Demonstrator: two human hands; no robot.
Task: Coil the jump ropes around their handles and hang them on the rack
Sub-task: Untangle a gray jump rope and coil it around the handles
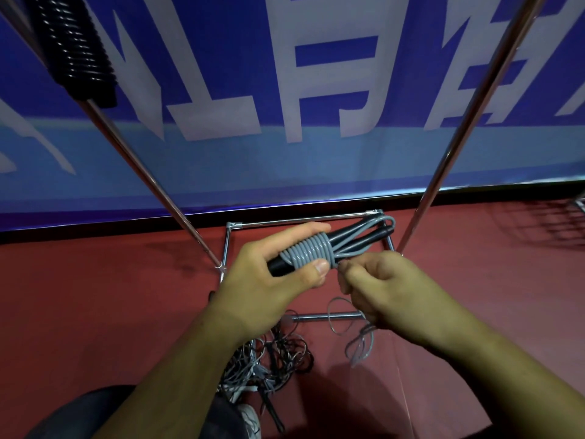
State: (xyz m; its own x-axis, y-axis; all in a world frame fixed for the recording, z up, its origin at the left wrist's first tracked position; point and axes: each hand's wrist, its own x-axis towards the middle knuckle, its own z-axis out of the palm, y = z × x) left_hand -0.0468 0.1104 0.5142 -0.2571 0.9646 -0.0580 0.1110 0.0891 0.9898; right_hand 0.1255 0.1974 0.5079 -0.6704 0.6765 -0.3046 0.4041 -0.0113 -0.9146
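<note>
Inside the gripping left hand (272,280) sit black plastic handles (348,237) wrapped in grey rope (311,250). The right hand (389,286) pinches the rope; a slip could unwind it.

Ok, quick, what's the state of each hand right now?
Left hand: closed round the black handles, thumb on the coiled grey rope.
Right hand: pinching the grey rope right beside the coil.
</note>
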